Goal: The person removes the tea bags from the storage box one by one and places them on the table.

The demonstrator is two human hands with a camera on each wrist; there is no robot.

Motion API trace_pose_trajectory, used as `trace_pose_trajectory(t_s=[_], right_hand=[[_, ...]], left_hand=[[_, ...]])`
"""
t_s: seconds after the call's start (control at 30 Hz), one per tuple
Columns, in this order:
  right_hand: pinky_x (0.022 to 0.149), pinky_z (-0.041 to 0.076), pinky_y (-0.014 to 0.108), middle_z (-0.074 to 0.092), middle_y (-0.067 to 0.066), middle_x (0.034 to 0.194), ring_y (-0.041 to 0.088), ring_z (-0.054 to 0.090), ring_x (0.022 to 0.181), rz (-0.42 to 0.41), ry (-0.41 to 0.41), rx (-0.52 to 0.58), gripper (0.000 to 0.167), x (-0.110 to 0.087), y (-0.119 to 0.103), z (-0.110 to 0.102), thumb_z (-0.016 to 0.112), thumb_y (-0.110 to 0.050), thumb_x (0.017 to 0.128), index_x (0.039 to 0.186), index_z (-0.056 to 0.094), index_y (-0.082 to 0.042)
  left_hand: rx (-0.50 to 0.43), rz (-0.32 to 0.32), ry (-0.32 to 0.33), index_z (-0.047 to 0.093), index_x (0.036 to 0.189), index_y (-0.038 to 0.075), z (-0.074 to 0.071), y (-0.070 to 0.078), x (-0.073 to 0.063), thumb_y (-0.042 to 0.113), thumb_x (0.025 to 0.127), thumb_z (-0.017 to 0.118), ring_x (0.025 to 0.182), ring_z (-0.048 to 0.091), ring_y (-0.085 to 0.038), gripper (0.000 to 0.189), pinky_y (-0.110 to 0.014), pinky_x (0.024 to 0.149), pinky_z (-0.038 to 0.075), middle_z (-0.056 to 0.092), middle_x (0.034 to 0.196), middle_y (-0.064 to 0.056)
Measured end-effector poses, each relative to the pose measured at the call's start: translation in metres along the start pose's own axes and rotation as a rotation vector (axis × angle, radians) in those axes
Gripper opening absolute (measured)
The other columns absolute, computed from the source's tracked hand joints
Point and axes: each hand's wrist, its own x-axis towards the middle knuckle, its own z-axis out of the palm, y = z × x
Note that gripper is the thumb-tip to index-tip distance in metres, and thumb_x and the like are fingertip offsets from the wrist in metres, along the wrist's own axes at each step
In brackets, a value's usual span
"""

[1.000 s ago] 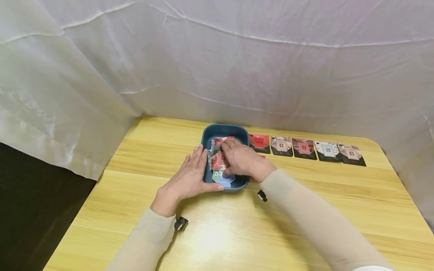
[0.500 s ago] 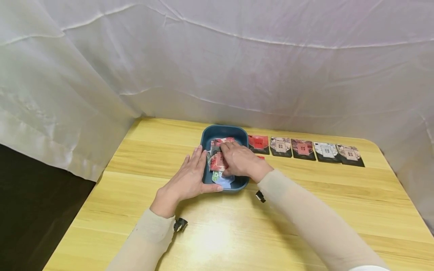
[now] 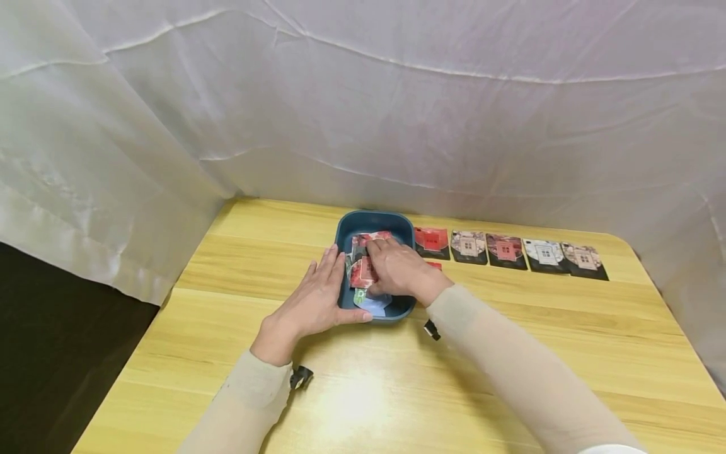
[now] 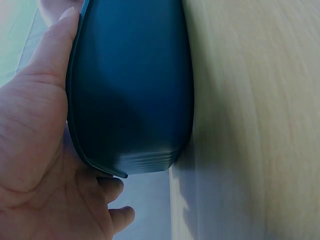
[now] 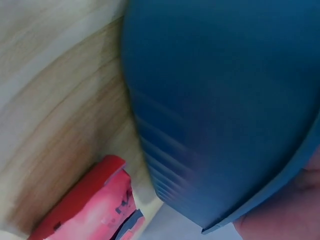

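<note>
A dark blue plastic bin point(image 3: 409, 236) stands on the table in the head view, with several flat tea sachets in it. My left hand point(image 3: 314, 302) lies along its left side, fingers straight at the rim and thumb along the near edge. The left wrist view shows that thumb point(image 4: 55, 47) against the bin's rim. My right hand point(image 3: 399, 268) reaches into the bin, its fingers over a red and black sachet point(image 3: 361, 272). Below lies a pale blue and green sachet point(image 3: 372, 304), by the right thumb. I cannot tell whether the right hand pinches a sachet.
Right of the bin, a row of sachets begins with a red one point(image 3: 431, 241) and ends with a beige and black one point(image 3: 584, 260). Another red sachet point(image 5: 92, 205) lies beside the bin, mostly hidden by the right hand in the head view. A pale curtain point(image 3: 363, 113) hangs behind the table.
The right hand shifts very slightly left in the bin, and its thumb covers more of the green sachet's lettering. The left hand stays at the rim.
</note>
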Motion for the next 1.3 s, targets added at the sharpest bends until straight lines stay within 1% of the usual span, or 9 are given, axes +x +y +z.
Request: trace_pose_trajectory(t_s=[0.1,0.33,0.43,0.53,0.67,0.8,0.97,1.17,1.3], right_hand=[[0.129,0.029,0.052,0.04,0.018,0.166,0.037,0.036,0.156,0.009,-0.002,0.002,0.103,-0.001,0.0,0.001,0.085,-0.05,0.087,0.162,0.034,-0.001],[0.127,0.031,0.055,0.04,0.019,0.166,0.04,0.035,0.156,0.012,-0.006,0.025,0.1,-0.003,0.0,0.0,0.084,-0.048,0.087,0.161,0.035,-0.001],[0.128,0.03,0.054,0.039,0.019,0.167,0.039,0.034,0.156,0.009,-0.005,0.033,0.102,-0.005,0.001,-0.003,0.084,-0.047,0.087,0.162,0.033,-0.001],[0.128,0.03,0.052,0.038,0.019,0.167,0.038,0.036,0.154,0.007,0.008,0.046,0.104,-0.009,0.004,-0.007,0.085,-0.044,0.086,0.163,0.031,-0.001],[0.127,0.033,0.051,0.038,0.019,0.165,0.037,0.039,0.15,0.003,0.045,0.061,0.107,-0.015,0.009,-0.015,0.086,-0.042,0.083,0.164,0.029,0.0],[0.125,0.037,0.05,0.04,0.019,0.163,0.036,0.04,0.147,-0.002,0.082,0.076,0.11,-0.023,0.016,-0.022,0.087,-0.042,0.082,0.164,0.028,0.0],[0.123,0.04,0.051,0.039,0.019,0.161,0.036,0.042,0.146,-0.005,0.124,0.124,0.109,-0.035,0.023,-0.03,0.088,-0.04,0.08,0.163,0.03,0.0],[0.12,0.044,0.054,0.041,0.02,0.16,0.036,0.046,0.142,-0.014,0.173,0.206,0.105,-0.053,0.031,-0.041,0.085,-0.038,0.081,0.162,0.031,0.0],[0.119,0.044,0.055,0.04,0.019,0.161,0.037,0.045,0.142,-0.009,0.175,0.21,0.104,-0.068,0.045,-0.042,0.083,-0.039,0.082,0.163,0.03,-0.001]], left_hand=[[-0.003,0.002,0.002,0.008,0.168,-0.002,0.0,0.002,0.0,0.086,0.082,0.064,0.165,-0.004,-0.03,0.135,-0.054,0.133,0.007,-0.005,0.177,-0.02],[0.004,0.004,0.006,0.008,0.167,-0.003,-0.001,0.005,-0.001,0.085,0.083,0.065,0.165,-0.004,-0.03,0.135,-0.055,0.133,0.006,-0.006,0.176,-0.021],[0.006,0.005,0.009,0.008,0.167,-0.003,-0.001,0.007,-0.001,0.085,0.082,0.065,0.165,-0.003,-0.031,0.135,-0.056,0.133,0.007,-0.006,0.176,-0.021],[0.011,0.004,0.014,0.007,0.168,-0.002,-0.001,0.007,-0.002,0.087,0.081,0.064,0.165,-0.002,-0.032,0.136,-0.057,0.132,0.007,-0.006,0.176,-0.021],[0.027,-0.004,0.018,0.007,0.168,-0.001,-0.001,0.007,-0.003,0.088,0.081,0.063,0.165,-0.002,-0.032,0.136,-0.058,0.132,0.006,-0.006,0.177,-0.02],[0.038,-0.005,0.019,0.008,0.168,-0.002,-0.001,0.008,-0.003,0.089,0.081,0.061,0.165,-0.002,-0.032,0.136,-0.058,0.132,0.006,-0.007,0.177,-0.02],[0.049,-0.008,0.007,0.009,0.168,-0.002,-0.002,0.009,-0.002,0.091,0.081,0.059,0.165,-0.001,-0.032,0.136,-0.058,0.132,0.008,-0.005,0.177,-0.02],[0.094,-0.022,-0.034,0.009,0.168,-0.001,-0.006,0.011,-0.002,0.092,0.081,0.057,0.165,0.0,-0.032,0.136,-0.058,0.132,0.008,-0.005,0.177,-0.021],[0.131,-0.033,-0.062,0.009,0.168,-0.002,-0.01,0.01,-0.001,0.091,0.083,0.056,0.165,0.001,-0.033,0.134,-0.059,0.132,0.009,-0.006,0.176,-0.021]])
